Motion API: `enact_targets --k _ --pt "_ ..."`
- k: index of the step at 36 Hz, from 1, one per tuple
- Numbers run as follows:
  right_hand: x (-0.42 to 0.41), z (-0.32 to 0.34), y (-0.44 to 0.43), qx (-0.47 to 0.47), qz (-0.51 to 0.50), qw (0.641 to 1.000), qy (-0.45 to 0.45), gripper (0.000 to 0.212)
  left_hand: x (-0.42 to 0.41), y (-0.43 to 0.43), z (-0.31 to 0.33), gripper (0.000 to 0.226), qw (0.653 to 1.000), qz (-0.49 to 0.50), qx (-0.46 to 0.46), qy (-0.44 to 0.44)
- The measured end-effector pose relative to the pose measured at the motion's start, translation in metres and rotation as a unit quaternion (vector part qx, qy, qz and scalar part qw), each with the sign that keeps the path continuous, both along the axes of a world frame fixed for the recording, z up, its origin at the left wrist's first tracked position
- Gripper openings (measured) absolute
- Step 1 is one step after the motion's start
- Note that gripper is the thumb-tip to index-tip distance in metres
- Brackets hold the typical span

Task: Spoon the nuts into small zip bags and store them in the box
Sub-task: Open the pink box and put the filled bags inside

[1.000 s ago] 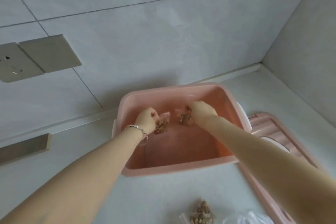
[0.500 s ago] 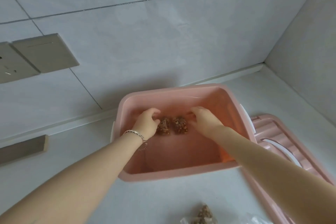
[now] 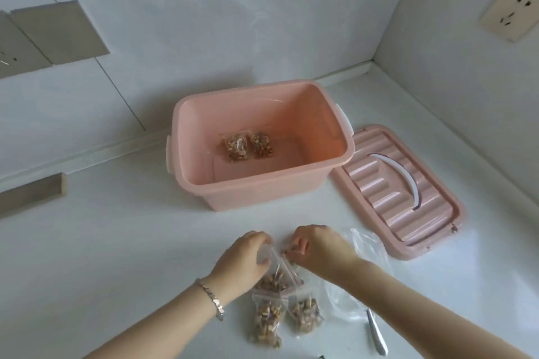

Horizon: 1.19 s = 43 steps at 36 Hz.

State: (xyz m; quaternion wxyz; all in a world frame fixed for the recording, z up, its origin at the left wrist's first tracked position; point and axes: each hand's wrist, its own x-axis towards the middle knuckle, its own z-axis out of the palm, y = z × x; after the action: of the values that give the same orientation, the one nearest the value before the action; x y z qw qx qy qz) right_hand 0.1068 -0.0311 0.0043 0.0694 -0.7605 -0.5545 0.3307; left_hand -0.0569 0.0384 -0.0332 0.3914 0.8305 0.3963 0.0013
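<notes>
Item: zip bag of nuts (image 3: 274, 281), on counter (image 3: 116, 242) before box (image 3: 262, 192). My left hand (image 3: 245, 259) and right hand (image 3: 318, 248) pinch its top edge, fingers curled. In box: two filled bags (image 3: 233, 147).

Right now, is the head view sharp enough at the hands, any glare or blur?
Head view: even, soft light, no harsh glare; wide-angle bends the tile lines; left hand and right hand on the held bag look slightly soft; bags in the box read clearly.
</notes>
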Motion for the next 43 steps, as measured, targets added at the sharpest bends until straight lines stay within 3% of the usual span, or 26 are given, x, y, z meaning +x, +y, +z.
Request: enact_targets --k 3,6,11,14,18,22,27,31,33,39,43 --pt "-0.017 -0.029 -0.014 -0.041 0.009 0.998 -0.051 0.043 -0.005 -0.019 -0.022 0.041 0.993 0.027 -0.062 0.094" --pt "-0.027 -0.041 -0.021 -0.061 0.007 0.995 -0.084 0.031 -0.008 -0.032 -0.03 0.037 0.989 0.045 -0.097 0.101" --pt "-0.033 -0.051 -0.026 -0.076 -0.041 0.996 -0.031 0.018 -0.008 -0.035 -0.029 0.036 0.991 0.061 -0.092 0.071" --pt "-0.029 -0.044 -0.026 -0.03 -0.036 0.999 0.017 0.018 -0.007 -0.033 -0.023 0.023 0.991 0.056 -0.118 0.036" --pt "-0.025 -0.028 -0.021 0.048 -0.013 0.995 0.081 0.019 -0.013 -0.027 -0.019 0.023 0.98 0.086 -0.174 -0.034" --pt "-0.022 -0.023 -0.015 0.101 -0.012 0.99 0.097 0.019 -0.026 -0.019 -0.018 0.019 0.976 0.139 -0.154 -0.067" --pt "-0.024 -0.053 -0.011 0.04 -0.034 0.999 -0.008 0.018 -0.054 -0.016 -0.02 0.03 0.969 0.218 -0.077 -0.085" --pt "-0.038 -0.066 -0.009 -0.049 0.036 0.988 -0.142 0.054 -0.072 -0.017 -0.019 0.029 0.95 0.277 -0.084 -0.115" --pt "-0.043 -0.07 -0.007 -0.061 0.039 0.981 -0.182 0.061 -0.077 -0.019 -0.015 0.029 0.938 0.306 -0.101 -0.126" --pt "-0.042 -0.07 -0.006 -0.011 0.019 0.984 -0.179 0.029 -0.076 -0.024 0.007 0.024 0.915 0.345 -0.111 -0.177" --pt "-0.022 -0.042 -0.005 0.064 -0.021 0.987 -0.144 0.024 -0.068 -0.02 0.026 0.025 0.902 0.346 -0.104 -0.237"
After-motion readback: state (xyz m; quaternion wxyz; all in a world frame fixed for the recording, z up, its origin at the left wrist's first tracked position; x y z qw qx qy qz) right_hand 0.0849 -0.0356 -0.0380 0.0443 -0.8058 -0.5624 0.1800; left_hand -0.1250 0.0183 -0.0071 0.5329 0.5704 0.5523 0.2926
